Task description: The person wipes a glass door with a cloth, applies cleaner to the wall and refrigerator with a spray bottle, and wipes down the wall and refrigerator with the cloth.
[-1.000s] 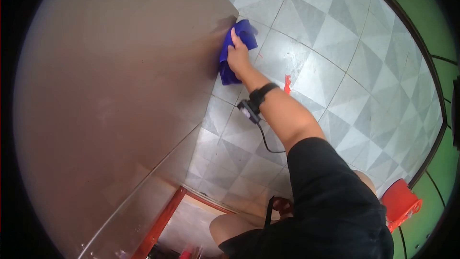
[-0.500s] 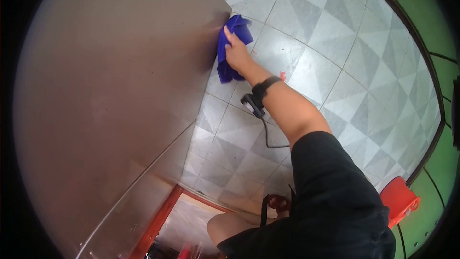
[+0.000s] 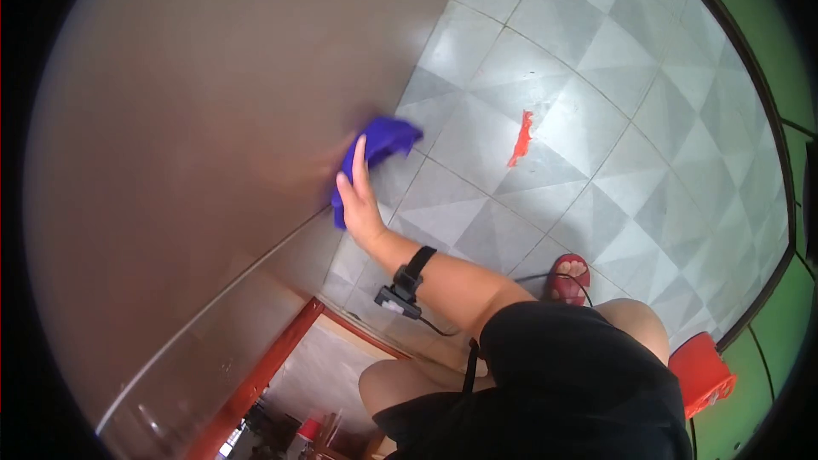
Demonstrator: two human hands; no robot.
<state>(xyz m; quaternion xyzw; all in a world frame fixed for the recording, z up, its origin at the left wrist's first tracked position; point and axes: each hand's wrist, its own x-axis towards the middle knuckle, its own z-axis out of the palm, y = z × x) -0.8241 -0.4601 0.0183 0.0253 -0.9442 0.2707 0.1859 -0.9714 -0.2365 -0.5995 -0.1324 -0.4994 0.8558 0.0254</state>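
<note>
My right hand [image 3: 360,204] holds a bunched purple-blue cloth [image 3: 383,136] against the lower edge of a large brown-grey panel [image 3: 196,136]. The index finger and thumb lie over the cloth; the other fingers are hidden. One end of the cloth hangs out over the tiled floor [image 3: 460,136] and is slightly blurred. A black strap with a small device sits on the wrist, and a cable runs from it. My left hand is out of view.
A torn red strip [image 3: 521,138] lies on the floor. A foot in a red sandal [image 3: 569,279] is at lower centre. A red container [image 3: 703,375] stands by the green wall [image 3: 750,375]. A red-framed opening [image 3: 281,366] is at lower left.
My right hand and the cloth have moved down and to the left along the panel's lower edge. The view has shifted, and the red strip and sandal now show more fully.
</note>
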